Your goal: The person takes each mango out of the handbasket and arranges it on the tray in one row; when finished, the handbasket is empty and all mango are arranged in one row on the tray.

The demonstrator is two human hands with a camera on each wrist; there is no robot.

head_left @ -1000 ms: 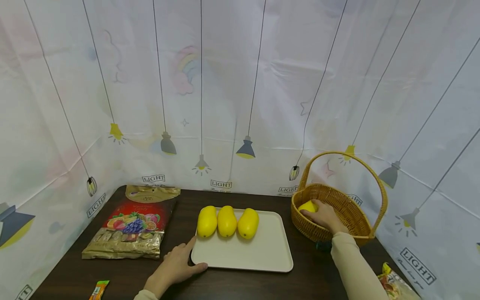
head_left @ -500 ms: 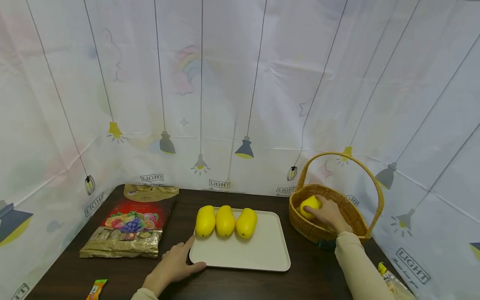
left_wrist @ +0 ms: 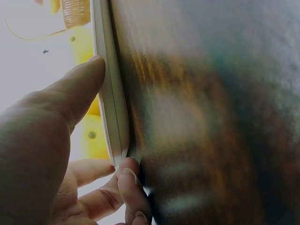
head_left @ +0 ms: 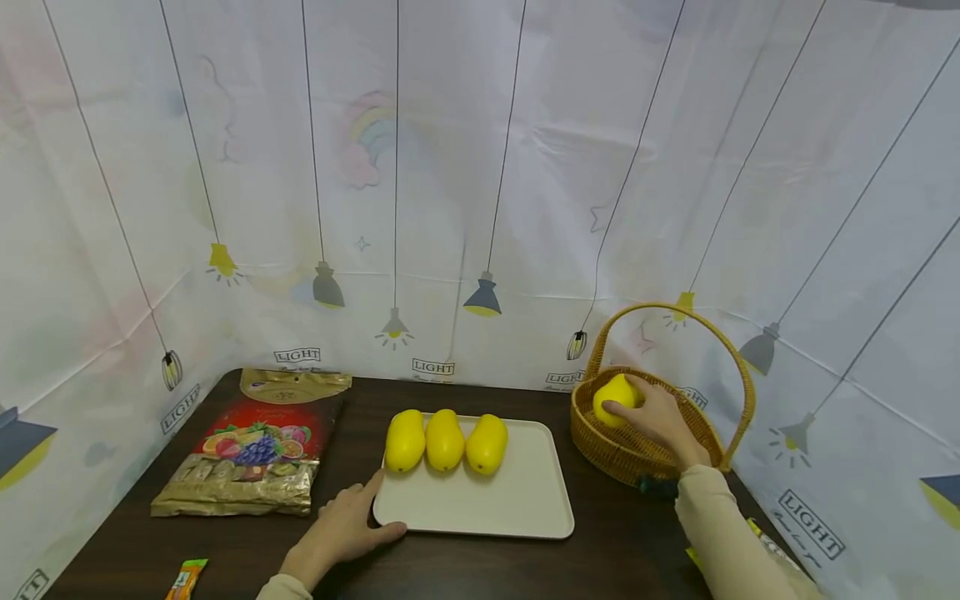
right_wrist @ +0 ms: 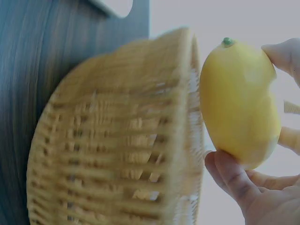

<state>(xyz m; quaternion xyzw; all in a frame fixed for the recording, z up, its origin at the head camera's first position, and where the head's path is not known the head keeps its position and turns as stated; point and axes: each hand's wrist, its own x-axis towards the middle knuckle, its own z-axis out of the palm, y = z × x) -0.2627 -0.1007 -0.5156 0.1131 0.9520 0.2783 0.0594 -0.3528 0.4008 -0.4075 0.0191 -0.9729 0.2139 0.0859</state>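
Observation:
My right hand [head_left: 663,421] holds a smooth yellow mango [right_wrist: 239,103] between thumb and fingers, at the left part of the wicker basket [head_left: 600,450]. In the right wrist view the mango is above the basket's rim, its small green stem showing. My left hand [head_left: 341,527] holds the near left corner of the cream tray [head_left: 487,512], thumb on its front edge and fingers at its left side. Three mangoes lie side by side on the tray's far left part: a left one [head_left: 405,442], a middle one [head_left: 445,442] and a right one [head_left: 487,445].
A red and gold candy bag [head_left: 255,450] lies at the left of the dark table [head_left: 465,575]. A small orange wrapped snack [head_left: 185,579] is near the front edge. Another packet [head_left: 772,546] is partly hidden by my right sleeve. The basket's tall handle [head_left: 667,307] arches over it.
My right hand has lifted the mango from inside the basket up to about its rim. The left hand stays at the tray corner, and the mangoes on the tray keep their places.

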